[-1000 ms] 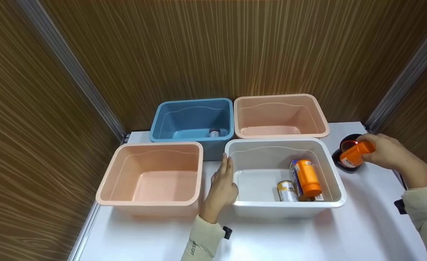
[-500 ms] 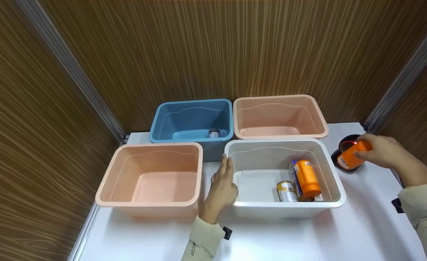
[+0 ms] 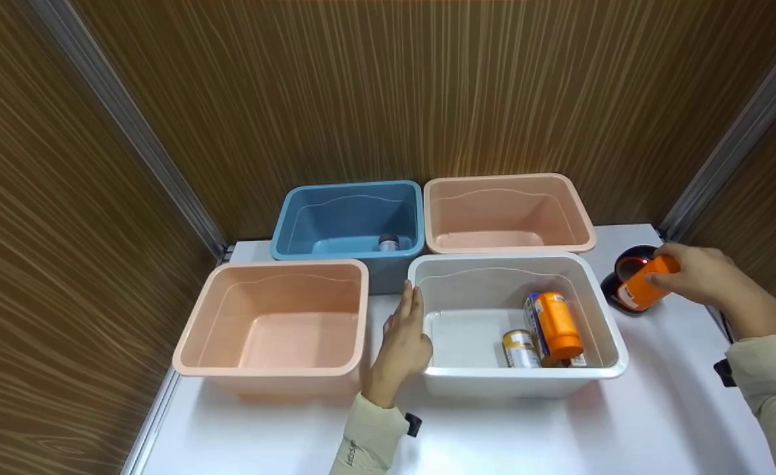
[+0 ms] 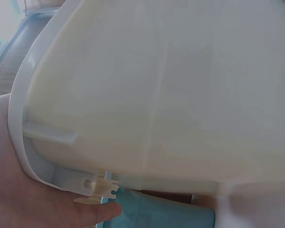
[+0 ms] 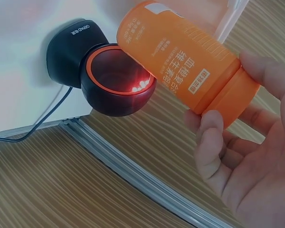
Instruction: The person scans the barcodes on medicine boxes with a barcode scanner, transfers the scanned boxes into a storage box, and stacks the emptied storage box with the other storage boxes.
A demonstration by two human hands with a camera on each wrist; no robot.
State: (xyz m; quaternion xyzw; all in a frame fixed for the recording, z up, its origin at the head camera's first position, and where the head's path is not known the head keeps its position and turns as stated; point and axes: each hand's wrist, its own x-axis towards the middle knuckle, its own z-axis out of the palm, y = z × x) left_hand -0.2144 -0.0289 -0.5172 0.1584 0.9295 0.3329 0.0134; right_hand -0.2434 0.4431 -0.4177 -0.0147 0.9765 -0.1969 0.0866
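My right hand (image 3: 704, 274) grips an orange bottle (image 5: 180, 57) by its cap end, tilted over a black barcode scanner (image 5: 116, 80). Red light glows in the scanner's round window, beside the bottle. Straight-fingered, my left hand (image 3: 401, 343) rests along the left rim of a white bin (image 3: 519, 373). Part of that hand (image 4: 52, 209) shows below the rim in the left wrist view. Inside the white bin, at its right, another orange bottle (image 3: 558, 320) lies on a box (image 3: 534, 316). A can with a yellow band (image 3: 521, 348) is beside them.
A blue bin (image 3: 348, 254) with a small dark-capped bottle (image 3: 389, 242) stands behind, next to a peach bin (image 3: 513, 249). Another peach bin (image 3: 269, 371) is at front left. Wood-grain panels (image 3: 388, 86) enclose the white table (image 3: 493, 435).
The bottle in my right hand has shifted and turned slightly at the scanner. My left hand stays at the white bin's rim.
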